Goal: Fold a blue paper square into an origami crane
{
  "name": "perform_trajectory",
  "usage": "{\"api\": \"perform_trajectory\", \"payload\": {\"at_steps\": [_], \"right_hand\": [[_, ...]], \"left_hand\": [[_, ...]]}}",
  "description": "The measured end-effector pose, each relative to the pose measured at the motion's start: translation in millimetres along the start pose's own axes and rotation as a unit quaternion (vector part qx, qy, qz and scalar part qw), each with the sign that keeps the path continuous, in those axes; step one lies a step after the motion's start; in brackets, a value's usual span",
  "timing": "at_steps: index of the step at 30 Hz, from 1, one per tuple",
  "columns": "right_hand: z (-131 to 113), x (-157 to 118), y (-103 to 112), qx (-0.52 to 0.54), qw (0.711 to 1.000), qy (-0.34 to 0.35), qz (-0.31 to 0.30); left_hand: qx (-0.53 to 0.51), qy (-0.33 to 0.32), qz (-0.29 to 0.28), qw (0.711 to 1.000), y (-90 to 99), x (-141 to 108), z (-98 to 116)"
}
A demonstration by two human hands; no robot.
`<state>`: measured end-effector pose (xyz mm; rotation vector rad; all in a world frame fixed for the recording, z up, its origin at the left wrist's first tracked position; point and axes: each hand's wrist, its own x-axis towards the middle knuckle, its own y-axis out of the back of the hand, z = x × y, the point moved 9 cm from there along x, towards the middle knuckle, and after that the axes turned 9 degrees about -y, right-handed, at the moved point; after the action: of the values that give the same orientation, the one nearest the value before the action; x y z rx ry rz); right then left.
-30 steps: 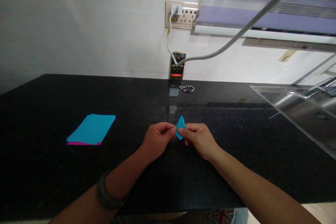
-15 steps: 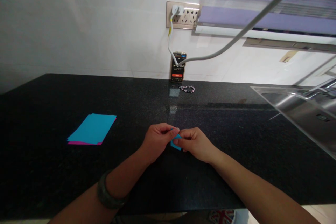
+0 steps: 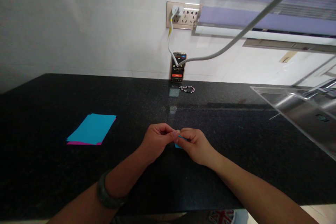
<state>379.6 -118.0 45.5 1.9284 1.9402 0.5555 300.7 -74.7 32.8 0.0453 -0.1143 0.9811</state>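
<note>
Both hands meet over the black countertop (image 3: 147,105) near its front. Between them is a small folded piece of blue paper (image 3: 179,146), mostly covered by fingers. My left hand (image 3: 159,141) pinches its upper left edge with thumb and forefinger. From the other side my right hand (image 3: 195,143) grips the paper, its thumb lying across the front. How the paper is folded underneath the fingers is hidden. Off to the left lies a stack of blue and magenta paper sheets (image 3: 91,128), apart from both hands.
A phone (image 3: 178,68) showing a timer leans on the wall, its beaded strap (image 3: 187,89) lying in front. A white cable (image 3: 225,50) runs from the wall socket (image 3: 183,15) area across the upper right. At right is a steel sink (image 3: 301,112).
The blue paper has turned within the fingers and less of it shows below them. My right thumb has shifted slightly up. The sheet stack has stayed in place.
</note>
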Motion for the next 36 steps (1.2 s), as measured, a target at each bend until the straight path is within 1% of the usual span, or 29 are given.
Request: {"api": "perform_trajectory", "payload": {"at_steps": [2,4,5,7,10,15,18,21,24,26,28,32,34,36], "right_hand": [[4.3,1.0,-0.2,0.016,1.000,-0.019,-0.005],[15.0,2.5,-0.2,0.038,0.997,-0.066,-0.009],[20.4,3.0,0.8,0.047,0.995,-0.089,-0.006],[25.4,3.6,5.0,0.057,0.993,-0.106,0.014],[25.3,4.1,9.5,0.076,0.991,-0.100,0.036],[31.1,4.8,10.2,0.126,0.983,-0.123,0.046],[32.2,4.4,13.7,0.144,0.981,-0.118,0.061],[31.1,3.8,17.8,0.133,0.982,-0.112,0.071],[29.2,4.2,17.7,0.130,0.983,-0.111,0.060],[29.3,4.8,14.2,0.145,0.982,-0.117,0.039],[29.6,5.2,12.2,0.162,0.979,-0.117,0.029],[32.3,5.2,12.2,0.175,0.977,-0.120,0.033],[33.6,5.0,13.1,0.176,0.976,-0.123,0.039],[33.6,4.7,16.4,0.183,0.974,-0.121,0.056]], "left_hand": [[0.009,-0.004,0.014,1.000,3.5,0.6,0.6],[0.015,0.002,0.040,0.999,10.4,1.5,-1.3],[0.015,0.008,0.055,0.998,14.4,1.9,-3.1],[0.007,0.021,0.074,0.997,20.0,2.8,-7.0],[0.010,0.016,0.074,0.997,22.6,4.9,-8.4],[0.053,0.021,0.069,0.996,23.5,5.9,-9.9],[0.071,0.027,0.052,0.996,20.8,5.8,-9.3],[0.072,0.030,0.028,0.997,16.4,5.7,-8.5],[0.075,0.029,0.012,0.997,14.2,5.8,-9.2],[0.078,0.026,0.025,0.996,17.4,6.0,-10.1],[0.073,0.021,0.050,0.996,22.3,6.2,-11.3],[0.035,0.014,0.091,0.995,29.4,6.6,-14.6],[0.013,0.023,0.096,0.995,29.5,6.7,-17.1],[-0.014,0.034,0.087,0.996,26.7,6.8,-19.2]]}}
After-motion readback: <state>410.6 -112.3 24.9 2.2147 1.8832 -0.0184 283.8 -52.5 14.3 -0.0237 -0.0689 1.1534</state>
